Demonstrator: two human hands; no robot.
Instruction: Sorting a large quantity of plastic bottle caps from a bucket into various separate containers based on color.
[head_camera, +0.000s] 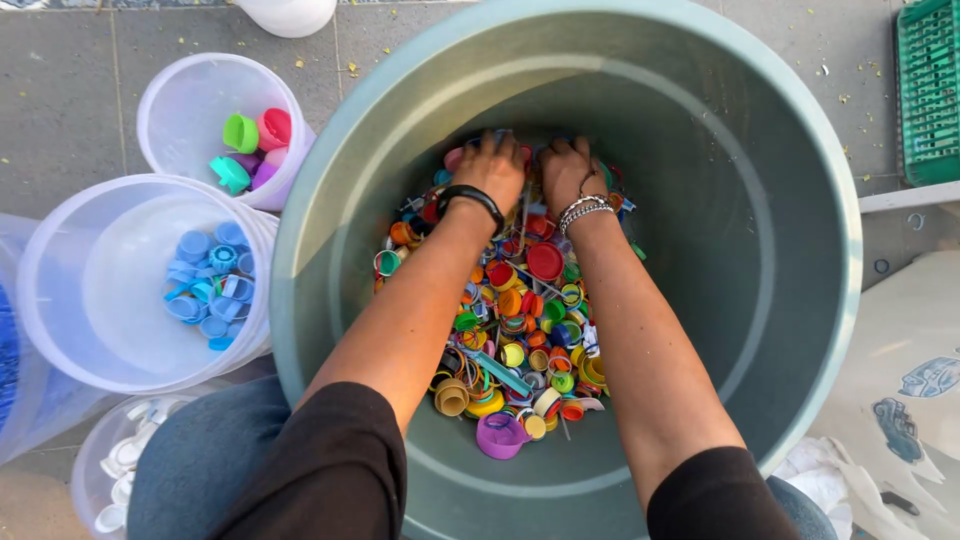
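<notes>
Together — two hands (530, 172) among caps (510, 330)

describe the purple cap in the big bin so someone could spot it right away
Start at the big grey-green bin and the heap of mixed caps on its floor. The purple cap lies at the heap's near edge, below both hands, against bare bin floor. It is larger than the caps beside it and the only purple one there.

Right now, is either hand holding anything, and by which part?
Cannot tell. Left hand and right hand are both dug into the mixed bottle caps at the bottom of the grey tub; their fingers are hidden.
</notes>
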